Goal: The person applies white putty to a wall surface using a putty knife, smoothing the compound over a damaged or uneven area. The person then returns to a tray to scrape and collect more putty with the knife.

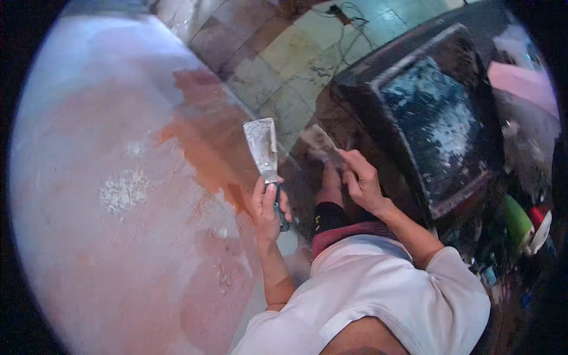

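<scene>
My left hand (268, 208) is closed round the dark handle of a putty knife (262, 148), whose wide blade is smeared with whitish filler and points away from me. Over my legs, my right hand (364, 179) grips a second, blurred flat scraper (318, 138) by its near end; its handle is mostly hidden by my fingers. The two tools are apart. To the left stretches a large pinkish-white surface (146, 248) with orange-brown patches and a rough spot of white filler (124, 191). Neither tool plainly touches it.
At the right stands a dark box-like object (364, 84) with a framed top covered in white residue. Stone-like floor tiles (284, 66) lie beyond, with a dark cable (346, 20) on them. A green object (517, 222) and mixed clutter are at the far right.
</scene>
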Demonstrator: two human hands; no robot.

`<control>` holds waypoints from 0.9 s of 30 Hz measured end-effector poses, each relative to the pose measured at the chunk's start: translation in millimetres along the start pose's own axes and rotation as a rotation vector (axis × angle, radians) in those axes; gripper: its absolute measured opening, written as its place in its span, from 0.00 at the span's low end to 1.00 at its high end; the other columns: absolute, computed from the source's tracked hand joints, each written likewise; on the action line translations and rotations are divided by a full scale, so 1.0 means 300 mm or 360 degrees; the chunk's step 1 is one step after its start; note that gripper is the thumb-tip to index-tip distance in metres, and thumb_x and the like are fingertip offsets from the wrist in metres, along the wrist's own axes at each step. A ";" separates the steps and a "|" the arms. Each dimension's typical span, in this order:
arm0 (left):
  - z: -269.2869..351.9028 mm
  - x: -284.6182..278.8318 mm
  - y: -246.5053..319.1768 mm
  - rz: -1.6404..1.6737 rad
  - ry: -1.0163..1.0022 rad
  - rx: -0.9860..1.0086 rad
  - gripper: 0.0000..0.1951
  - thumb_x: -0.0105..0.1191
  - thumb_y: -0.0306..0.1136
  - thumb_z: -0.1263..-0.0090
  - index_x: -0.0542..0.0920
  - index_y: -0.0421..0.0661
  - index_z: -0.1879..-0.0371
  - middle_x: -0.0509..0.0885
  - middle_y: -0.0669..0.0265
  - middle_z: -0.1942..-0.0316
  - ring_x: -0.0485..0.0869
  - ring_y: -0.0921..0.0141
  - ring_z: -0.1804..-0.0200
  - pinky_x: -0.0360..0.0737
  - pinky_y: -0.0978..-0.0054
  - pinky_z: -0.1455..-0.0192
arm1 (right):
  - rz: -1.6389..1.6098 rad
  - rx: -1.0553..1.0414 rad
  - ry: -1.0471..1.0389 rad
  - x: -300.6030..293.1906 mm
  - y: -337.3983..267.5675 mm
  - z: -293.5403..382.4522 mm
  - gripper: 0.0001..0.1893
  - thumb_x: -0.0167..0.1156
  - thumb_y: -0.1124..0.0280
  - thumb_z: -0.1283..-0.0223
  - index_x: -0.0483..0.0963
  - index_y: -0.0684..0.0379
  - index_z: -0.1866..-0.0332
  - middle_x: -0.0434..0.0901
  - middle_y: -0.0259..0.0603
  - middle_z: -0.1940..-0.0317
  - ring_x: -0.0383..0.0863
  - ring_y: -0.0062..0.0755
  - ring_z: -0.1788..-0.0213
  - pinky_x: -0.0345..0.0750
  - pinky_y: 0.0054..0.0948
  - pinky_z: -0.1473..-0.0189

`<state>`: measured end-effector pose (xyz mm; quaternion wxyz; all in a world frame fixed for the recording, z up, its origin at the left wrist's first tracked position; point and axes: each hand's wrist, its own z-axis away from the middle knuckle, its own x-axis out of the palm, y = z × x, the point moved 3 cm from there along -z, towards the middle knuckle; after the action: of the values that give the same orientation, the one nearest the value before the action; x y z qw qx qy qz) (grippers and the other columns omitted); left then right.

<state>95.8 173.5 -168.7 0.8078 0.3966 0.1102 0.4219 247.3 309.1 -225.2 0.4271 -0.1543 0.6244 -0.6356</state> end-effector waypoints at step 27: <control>-0.101 0.531 0.031 -0.0632 -0.0014 0.0878 0.16 0.35 0.39 0.27 0.72 0.38 0.56 0.75 0.61 0.60 0.70 0.69 0.54 0.64 0.72 0.46 | 0.1656 0.0067 0.0685 -0.927 -0.027 -0.058 0.26 0.55 0.74 0.46 0.66 0.53 0.38 0.77 0.45 0.66 0.82 0.45 0.65 0.80 0.39 0.64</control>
<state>173.4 315.8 -157.0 0.7369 0.5729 0.2918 0.2088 395.2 523.9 -126.9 0.5503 0.3156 0.6784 -0.3707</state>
